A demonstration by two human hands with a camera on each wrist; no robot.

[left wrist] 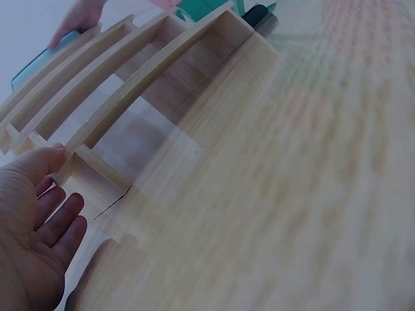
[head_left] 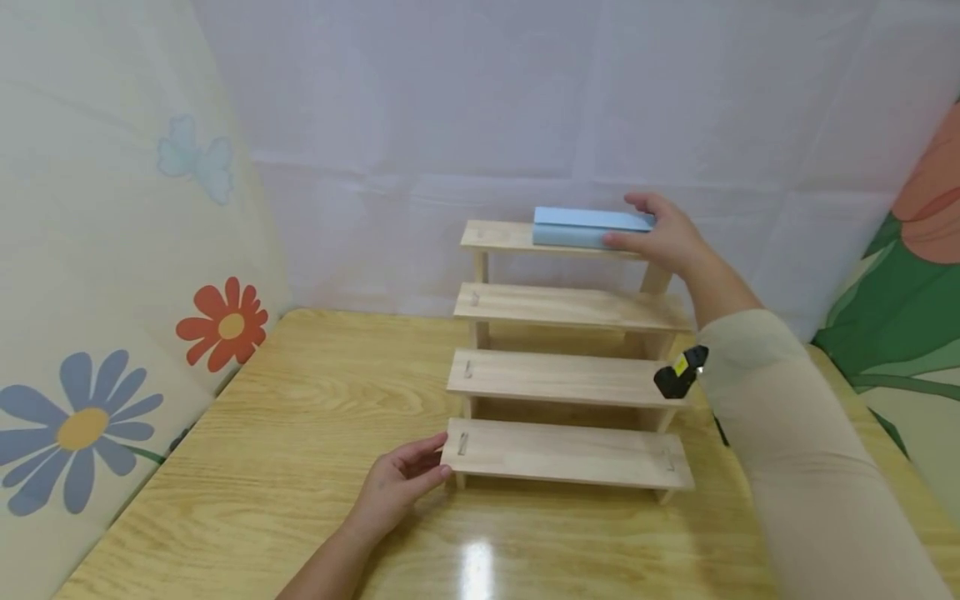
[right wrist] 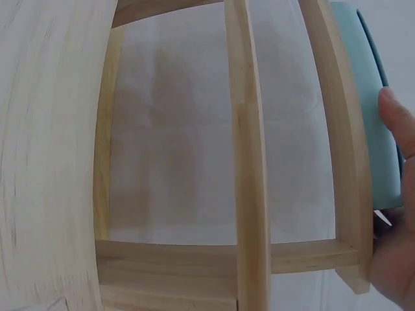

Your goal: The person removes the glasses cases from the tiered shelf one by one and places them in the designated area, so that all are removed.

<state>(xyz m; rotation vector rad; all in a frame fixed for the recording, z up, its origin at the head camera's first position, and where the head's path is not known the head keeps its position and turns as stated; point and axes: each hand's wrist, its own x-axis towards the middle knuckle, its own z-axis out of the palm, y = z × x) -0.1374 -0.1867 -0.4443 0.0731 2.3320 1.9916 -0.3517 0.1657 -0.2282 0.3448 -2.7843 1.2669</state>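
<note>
A light wooden stepped rack (head_left: pixel 562 454) with several narrow shelves stands on the table. Across its top shelf lies a light blue oblong case (head_left: pixel 573 227) with a flap-like lid. My right hand (head_left: pixel 670 236) grips the right end of this case, thumb at the front and fingers behind. In the right wrist view the case (right wrist: pixel 369 110) rests along the outer shelf edge. With thumb and forefinger, my left hand (head_left: pixel 393 485) holds the left end of the lowest shelf. The left wrist view shows that hand's other fingers (left wrist: pixel 61 227) loosely curled below the shelf.
The wood-grain table (head_left: pixel 330 400) spreads around the rack. White cloth (head_left: pixel 420 100) hangs close behind it, and flower-printed panels (head_left: pixel 82 250) flank both sides. A black wrist camera (head_left: pixel 681 372) on the right sleeve overlaps the rack's right side in the head view.
</note>
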